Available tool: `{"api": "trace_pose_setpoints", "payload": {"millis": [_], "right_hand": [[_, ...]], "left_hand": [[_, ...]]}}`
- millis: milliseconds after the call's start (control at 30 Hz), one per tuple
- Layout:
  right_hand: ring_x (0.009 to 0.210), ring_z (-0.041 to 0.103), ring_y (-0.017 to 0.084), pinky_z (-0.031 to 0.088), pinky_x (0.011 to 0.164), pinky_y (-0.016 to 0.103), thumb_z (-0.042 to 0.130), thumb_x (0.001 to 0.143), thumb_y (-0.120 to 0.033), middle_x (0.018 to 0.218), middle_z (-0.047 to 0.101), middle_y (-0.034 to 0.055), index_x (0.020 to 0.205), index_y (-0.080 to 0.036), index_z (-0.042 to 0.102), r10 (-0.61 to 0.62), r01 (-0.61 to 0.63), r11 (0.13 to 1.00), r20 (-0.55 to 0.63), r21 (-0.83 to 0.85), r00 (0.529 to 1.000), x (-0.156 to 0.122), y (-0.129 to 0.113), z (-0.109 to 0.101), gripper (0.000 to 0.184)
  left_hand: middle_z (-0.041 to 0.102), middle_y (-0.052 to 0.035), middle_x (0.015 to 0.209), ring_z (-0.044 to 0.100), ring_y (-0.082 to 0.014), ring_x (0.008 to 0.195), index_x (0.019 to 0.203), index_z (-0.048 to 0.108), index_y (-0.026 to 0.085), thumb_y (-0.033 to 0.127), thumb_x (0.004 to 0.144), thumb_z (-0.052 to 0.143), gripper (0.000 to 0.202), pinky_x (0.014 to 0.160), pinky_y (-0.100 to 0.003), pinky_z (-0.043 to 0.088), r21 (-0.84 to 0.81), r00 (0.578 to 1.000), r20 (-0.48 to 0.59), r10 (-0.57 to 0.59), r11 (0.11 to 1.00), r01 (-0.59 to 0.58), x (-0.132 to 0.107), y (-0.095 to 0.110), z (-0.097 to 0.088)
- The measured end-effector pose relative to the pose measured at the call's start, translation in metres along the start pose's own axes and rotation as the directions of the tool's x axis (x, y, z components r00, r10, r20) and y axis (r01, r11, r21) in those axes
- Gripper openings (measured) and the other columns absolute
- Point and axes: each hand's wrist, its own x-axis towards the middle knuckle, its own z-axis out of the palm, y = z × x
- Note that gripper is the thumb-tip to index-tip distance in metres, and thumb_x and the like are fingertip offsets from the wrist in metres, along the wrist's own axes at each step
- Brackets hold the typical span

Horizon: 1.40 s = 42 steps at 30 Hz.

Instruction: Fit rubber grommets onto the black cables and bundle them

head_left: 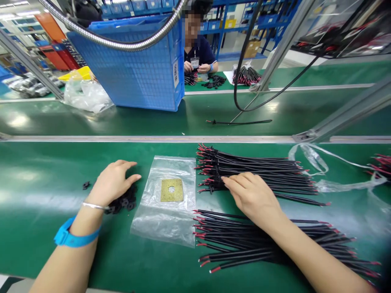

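Observation:
My left hand [113,182] hovers at a pile of small black plastic parts [124,202], thumb and index finger apart; nothing shows between them. My right hand [255,195] has its fingertips pinched at the left end of the upper bundle of black cables [259,165], on a black cable beside its dark fitting. Red wire ends stick out of these cables, and black fittings sit near their left ends. Below lies a second bundle of black cables [232,234], its left ends without fittings, partly hidden by my right forearm.
Between my hands a clear plastic bag [165,224] holds a yellowish square plate [166,193] with a round hole. A blue crate [143,69] stands beyond the metal rail [137,138]. One cable [244,122] lies there too. Across the bench a person [201,53] handles cables.

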Motion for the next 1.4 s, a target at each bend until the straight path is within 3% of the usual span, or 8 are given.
{"api": "trace_pose_setpoints", "payload": {"millis": [433, 733, 867, 1000, 1100, 1200, 1300, 1400], "right_hand": [[0.092, 0.064, 0.019, 0.053, 0.081, 0.032, 0.053, 0.094, -0.014, 0.106, 0.067, 0.0088, 0.114, -0.016, 0.064, 0.091, -0.086, 0.993, -0.057, 0.084, 0.994, -0.003, -0.002, -0.001, 0.023], [0.088, 0.059, 0.02, 0.05, 0.076, 0.034, 0.058, 0.09, -0.02, 0.093, 0.062, 0.0037, 0.1, -0.021, 0.061, -0.069, -0.206, 0.882, 0.55, 0.423, 0.832, -0.006, -0.031, -0.026, 0.01], [0.084, 0.058, 0.018, 0.048, 0.072, 0.031, 0.058, 0.089, -0.018, 0.088, 0.059, 0.0021, 0.092, -0.021, 0.055, -0.021, -0.288, 0.855, 0.583, 0.431, 0.812, -0.005, -0.033, -0.021, 0.005], [0.074, 0.056, 0.016, 0.045, 0.066, 0.028, 0.056, 0.088, -0.014, 0.08, 0.057, -0.0002, 0.079, -0.022, 0.049, -0.012, -0.303, 0.843, 0.579, 0.444, 0.815, -0.004, -0.032, -0.021, 0.013], [0.068, 0.055, 0.015, 0.043, 0.061, 0.027, 0.05, 0.091, -0.015, 0.077, 0.056, -0.0013, 0.081, -0.022, 0.046, 0.016, -0.327, 0.819, 0.551, 0.471, 0.834, -0.001, -0.031, -0.025, 0.014], [0.061, 0.052, 0.013, 0.04, 0.057, 0.026, 0.043, 0.096, -0.02, 0.072, 0.055, -0.0032, 0.084, -0.023, 0.044, 0.071, -0.365, 0.775, 0.503, 0.516, 0.862, 0.001, -0.031, -0.026, 0.013], [0.06, 0.051, 0.013, 0.04, 0.057, 0.026, 0.041, 0.098, -0.023, 0.073, 0.056, -0.0027, 0.088, -0.023, 0.046, 0.102, -0.354, 0.748, 0.431, 0.561, 0.897, 0.0, -0.031, -0.023, 0.011], [0.061, 0.051, 0.012, 0.04, 0.057, 0.026, 0.041, 0.098, -0.023, 0.075, 0.056, -0.002, 0.089, -0.022, 0.048, 0.105, -0.334, 0.742, 0.392, 0.581, 0.914, -0.001, -0.031, -0.02, 0.01]], "left_hand": [[0.072, -0.0148, 0.1, 0.065, -0.0341, 0.096, 0.09, 0.071, 0.019, 0.037, 0.08, 0.054, 0.028, 0.086, -0.042, 0.048, 0.176, 0.989, 0.133, -0.061, 0.984, 0.037, 0.009, -0.028, 0.006], [0.071, -0.0132, 0.084, 0.065, -0.0329, 0.085, 0.084, 0.065, 0.019, 0.033, 0.083, 0.048, 0.022, 0.073, -0.04, 0.049, 0.185, 0.985, 0.092, -0.147, 0.974, 0.128, 0.006, -0.022, -0.002], [0.071, -0.0083, 0.087, 0.066, -0.0258, 0.08, 0.101, 0.062, 0.019, 0.037, 0.086, 0.051, 0.026, 0.07, -0.036, 0.05, -0.228, 0.985, -0.06, -0.162, 0.963, 0.145, -0.003, 0.008, -0.012], [0.07, -0.004, 0.077, 0.065, -0.0156, 0.066, 0.092, 0.066, 0.016, 0.042, 0.08, 0.066, 0.029, 0.065, -0.029, 0.054, -0.852, 0.995, 0.098, -0.011, 0.517, 0.09, -0.012, 0.052, -0.006], [0.072, -0.0047, 0.072, 0.068, -0.0145, 0.064, 0.09, 0.068, 0.012, 0.034, 0.07, 0.078, 0.031, 0.067, -0.029, 0.056, -0.945, 0.951, 0.288, 0.116, 0.194, 0.262, -0.017, 0.078, 0.008], [0.074, -0.0051, 0.074, 0.07, -0.0147, 0.067, 0.099, 0.07, 0.012, 0.025, 0.065, 0.081, 0.038, 0.072, -0.03, 0.057, -0.928, 0.915, 0.372, 0.154, 0.09, 0.362, -0.019, 0.089, 0.021], [0.075, -0.0061, 0.075, 0.07, -0.0153, 0.067, 0.101, 0.071, 0.012, 0.027, 0.071, 0.076, 0.034, 0.072, -0.031, 0.057, -0.934, 0.933, 0.335, 0.133, 0.176, 0.311, -0.021, 0.092, 0.028], [0.074, -0.0064, 0.081, 0.068, -0.0161, 0.07, 0.097, 0.074, 0.016, 0.031, 0.081, 0.067, 0.023, 0.071, -0.031, 0.055, -0.858, 0.985, 0.117, 0.124, 0.513, 0.037, -0.023, 0.092, 0.031]]}}
